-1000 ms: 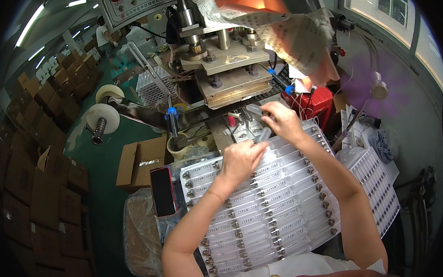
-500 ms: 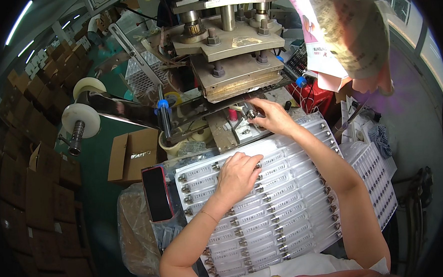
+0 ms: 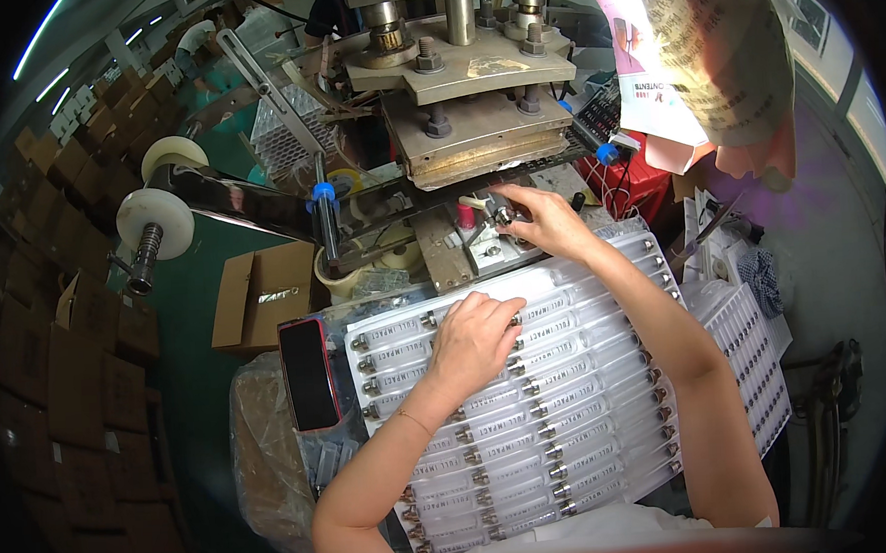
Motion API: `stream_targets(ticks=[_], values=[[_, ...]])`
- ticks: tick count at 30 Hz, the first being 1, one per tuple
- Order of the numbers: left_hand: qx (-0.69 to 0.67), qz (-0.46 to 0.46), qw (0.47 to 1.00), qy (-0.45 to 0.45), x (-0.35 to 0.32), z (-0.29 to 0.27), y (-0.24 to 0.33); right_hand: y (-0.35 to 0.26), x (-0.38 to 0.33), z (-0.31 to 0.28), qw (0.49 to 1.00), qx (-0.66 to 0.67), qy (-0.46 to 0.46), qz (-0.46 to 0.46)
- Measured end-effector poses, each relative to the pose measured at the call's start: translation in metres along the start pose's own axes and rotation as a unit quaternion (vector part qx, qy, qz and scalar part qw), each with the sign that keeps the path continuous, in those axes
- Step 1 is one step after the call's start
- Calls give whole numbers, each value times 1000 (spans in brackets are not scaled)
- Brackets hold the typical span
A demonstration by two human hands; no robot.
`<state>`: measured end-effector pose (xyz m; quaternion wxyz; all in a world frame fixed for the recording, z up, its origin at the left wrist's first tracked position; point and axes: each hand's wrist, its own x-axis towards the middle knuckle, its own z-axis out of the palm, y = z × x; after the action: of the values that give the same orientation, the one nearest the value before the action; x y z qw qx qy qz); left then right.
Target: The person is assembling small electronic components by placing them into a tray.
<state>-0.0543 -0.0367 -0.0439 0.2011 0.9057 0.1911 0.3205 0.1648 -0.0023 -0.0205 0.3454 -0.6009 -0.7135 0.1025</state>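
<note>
Left hand point(image 3: 473, 337) lies flat, fingers loose, on tube tray point(image 3: 612, 438); right hand point(image 3: 543, 219) at 12 o'clock pinches small metal part point(image 3: 503, 215) under press point(image 3: 475, 125).

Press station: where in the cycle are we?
Done: cannot tell which pieces are pressed. In hand: right hand sets a small metal part on the fixture under the open press plate. Left hand rests on the tray of clear tubes, many still racked.

Tray point(image 3: 570, 410) of tubes in front, press point(image 3: 475, 125) behind it. Phone point(image 3: 309, 372) left of tray, box point(image 3: 259, 296) behind phone, spool point(image 3: 155, 223) further left.
</note>
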Motion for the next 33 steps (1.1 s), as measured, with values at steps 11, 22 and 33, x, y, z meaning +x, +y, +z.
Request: stream_targets(ticks=[11, 22, 33], values=[[2, 7, 1000, 3, 1, -2, 3, -3, -7, -3, 1000, 4, 1, 24], [9, -6, 1000, 24, 6, -4, 3, 22, -77, -79, 990, -122, -68, 14], [147, 37, 988, -33, -23, -62, 44, 17, -95, -100, 996, 63, -36, 46]])
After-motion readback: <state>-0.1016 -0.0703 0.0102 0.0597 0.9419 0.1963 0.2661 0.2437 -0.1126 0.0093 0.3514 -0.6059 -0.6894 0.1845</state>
